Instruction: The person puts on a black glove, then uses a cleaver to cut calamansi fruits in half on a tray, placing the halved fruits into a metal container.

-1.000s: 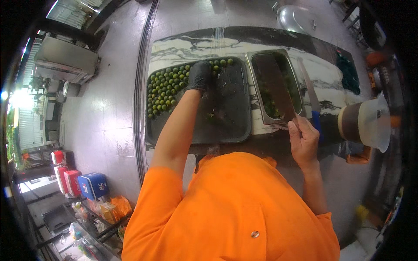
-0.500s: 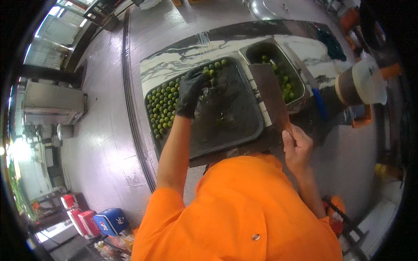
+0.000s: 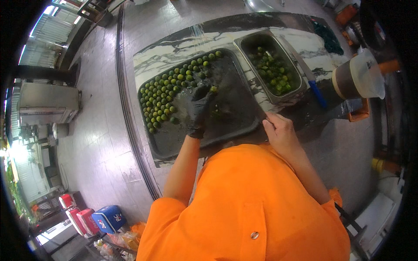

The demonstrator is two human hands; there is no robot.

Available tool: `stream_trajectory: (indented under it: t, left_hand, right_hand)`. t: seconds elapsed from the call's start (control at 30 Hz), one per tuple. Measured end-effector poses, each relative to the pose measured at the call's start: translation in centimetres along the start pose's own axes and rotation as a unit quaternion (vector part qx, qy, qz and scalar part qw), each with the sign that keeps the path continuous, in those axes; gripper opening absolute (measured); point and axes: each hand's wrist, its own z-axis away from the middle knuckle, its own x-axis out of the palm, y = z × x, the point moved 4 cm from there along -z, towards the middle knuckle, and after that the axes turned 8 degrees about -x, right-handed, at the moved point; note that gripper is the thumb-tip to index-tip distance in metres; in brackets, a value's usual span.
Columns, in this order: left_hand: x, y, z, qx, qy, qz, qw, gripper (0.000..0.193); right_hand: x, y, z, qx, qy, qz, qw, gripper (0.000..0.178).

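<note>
My left hand (image 3: 198,112), in a black glove, is over the middle of a dark tray (image 3: 237,124) with its fingers closed on a small green lime (image 3: 213,88). Many more small round limes (image 3: 165,89) fill the tray's left and far side. By the tray's right edge, my bare right hand (image 3: 281,129) is wrapped round the handle of a cleaver (image 3: 260,111). Its blade points left over the tray and is hard to make out against the dark surface. Cut limes (image 3: 274,71) lie in a metal pan (image 3: 300,85) to the right.
A knife with a blue handle (image 3: 318,94) lies just right of the pan. Beyond it stands a translucent plastic tub (image 3: 368,78). The tray and pan rest on a marble-patterned table (image 3: 174,56). A blue cooler box (image 3: 109,219) is on the far lower left.
My left hand has drawn back from the lime pile toward the tray's middle with a lime. My right hand has brought the cleaver left and down, from over the pan to the tray.
</note>
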Motion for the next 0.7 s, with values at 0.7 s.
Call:
stream_trajectory:
  t: [0.7]
  left_hand:
    - [2.8, -6.2, 0.3, 0.105, 0.091, -0.227, 0.964, 0.018]
  right_hand:
    - [4.3, 4.1, -0.4, -0.011, -0.202, 0.12, 0.972, 0.039]
